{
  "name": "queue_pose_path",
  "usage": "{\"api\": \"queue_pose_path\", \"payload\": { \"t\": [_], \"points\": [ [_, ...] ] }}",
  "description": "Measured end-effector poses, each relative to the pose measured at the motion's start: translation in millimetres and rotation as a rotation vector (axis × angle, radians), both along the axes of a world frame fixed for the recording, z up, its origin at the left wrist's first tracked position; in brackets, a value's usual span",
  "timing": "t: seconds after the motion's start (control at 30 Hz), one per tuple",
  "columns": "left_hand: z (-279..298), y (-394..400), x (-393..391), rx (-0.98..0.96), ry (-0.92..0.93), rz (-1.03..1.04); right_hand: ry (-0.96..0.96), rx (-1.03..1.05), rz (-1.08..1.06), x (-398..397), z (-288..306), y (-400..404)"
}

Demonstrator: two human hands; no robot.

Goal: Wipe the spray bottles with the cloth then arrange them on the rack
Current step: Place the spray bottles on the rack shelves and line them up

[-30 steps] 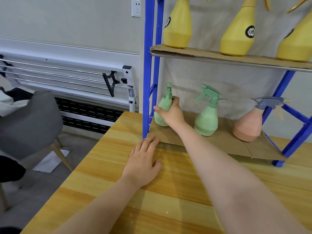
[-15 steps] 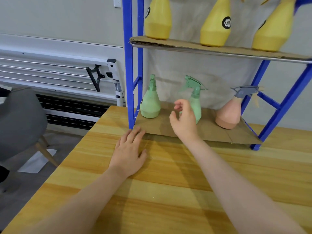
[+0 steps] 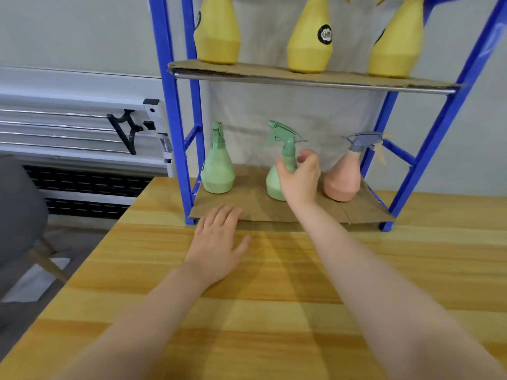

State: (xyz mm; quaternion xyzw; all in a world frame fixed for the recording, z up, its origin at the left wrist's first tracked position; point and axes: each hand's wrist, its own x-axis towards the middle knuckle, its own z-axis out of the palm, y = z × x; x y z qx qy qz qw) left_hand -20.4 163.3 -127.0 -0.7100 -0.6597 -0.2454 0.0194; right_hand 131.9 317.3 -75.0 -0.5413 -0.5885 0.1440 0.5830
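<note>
Right hand (image 3: 300,179) is reached into the lower shelf, fingers loosely curved and spread around the neck of the middle green spray bottle (image 3: 278,171); thumb is seen at the neck's left, contact cannot be told, nothing is gripped firmly. Left hand (image 3: 216,242) is laid flat, fingers straight, on the wooden counter (image 3: 411,270), fingertips just at the edge of the cardboard liner (image 3: 329,213). Left green spray bottle (image 3: 217,171) is stood upright near the blue rack (image 3: 175,127) post. Pink spray bottle (image 3: 344,176) with grey trigger is stood just right of the right hand. Three yellow spray bottles (image 3: 310,39) are lined up on the upper shelf. A grey chair (image 3: 19,215) is seen far left.
</note>
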Motion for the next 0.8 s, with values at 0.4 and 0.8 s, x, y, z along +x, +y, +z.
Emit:
{"api": "queue_pose_path", "payload": {
  "t": [0.4,0.8],
  "points": [
    [-29.5,12.8,43.8,0.016,0.083,0.030,-0.053,-0.084,-0.061,-1.2,21.9,27.8],
    [-33.6,14.9,41.0,0.044,0.013,0.018,0.035,-0.146,0.137,15.0,24.9,34.2]
  ]
}}
